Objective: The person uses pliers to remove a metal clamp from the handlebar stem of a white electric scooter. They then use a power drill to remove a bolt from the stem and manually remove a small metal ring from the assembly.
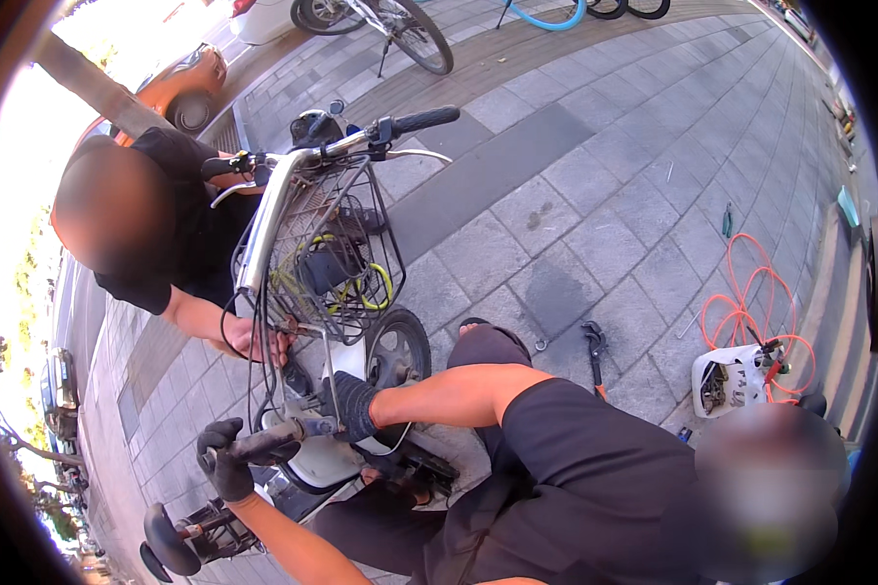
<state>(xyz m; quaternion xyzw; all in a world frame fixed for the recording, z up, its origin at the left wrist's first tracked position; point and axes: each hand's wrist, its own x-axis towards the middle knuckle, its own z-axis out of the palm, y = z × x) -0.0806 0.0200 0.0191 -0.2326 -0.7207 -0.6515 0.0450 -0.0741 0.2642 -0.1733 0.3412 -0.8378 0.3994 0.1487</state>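
Neither of my hands is in view. A white electric bike [337, 458] with a wire front basket [327, 253] and handlebar [361, 141] stands on the paving. A crouching person in black at lower right wears black gloves. One gloved hand [351, 405] presses on the frame below the basket. The other gloved hand [226, 460] grips a grey tool handle [278, 439] at the bike's body. A second person in black at left has a bare hand [254, 339] under the basket.
A dark hand tool [593, 343] lies on the grey paving slabs. A white container of tools [732, 382] and a coiled orange hose [751, 297] sit at right. Parked bicycles [405, 29] stand at the top, an orange car [190, 83] at upper left.
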